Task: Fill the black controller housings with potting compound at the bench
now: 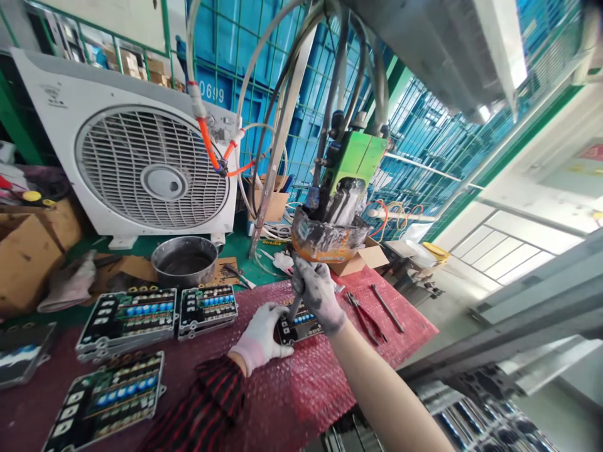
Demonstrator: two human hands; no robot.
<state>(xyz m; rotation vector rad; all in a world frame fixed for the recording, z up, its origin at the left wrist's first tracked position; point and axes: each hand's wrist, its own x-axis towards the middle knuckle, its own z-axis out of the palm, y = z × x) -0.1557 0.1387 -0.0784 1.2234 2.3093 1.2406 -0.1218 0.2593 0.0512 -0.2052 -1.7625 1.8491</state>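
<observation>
My left hand [262,334], in a white glove with a red-striped sleeve behind it, rests with fingers spread on the left edge of a black circuit board [301,323] lying on the red bubble wrap [306,389]. My right hand [316,292], in a grey stained glove, is closed around a thin nozzle or tool that points down onto that board. Just above the right hand hangs the dispensing head with a smeared orange bowl [327,240] under a green block [357,157] fed by several hoses.
Three more circuit boards [127,317] [207,307] [110,398] lie at the left. A metal pot [184,260] and a white box fan [136,157] stand behind them. Pliers [362,314] and a metal rod [387,307] lie right of my hands. Cardboard boxes [28,251] sit far left.
</observation>
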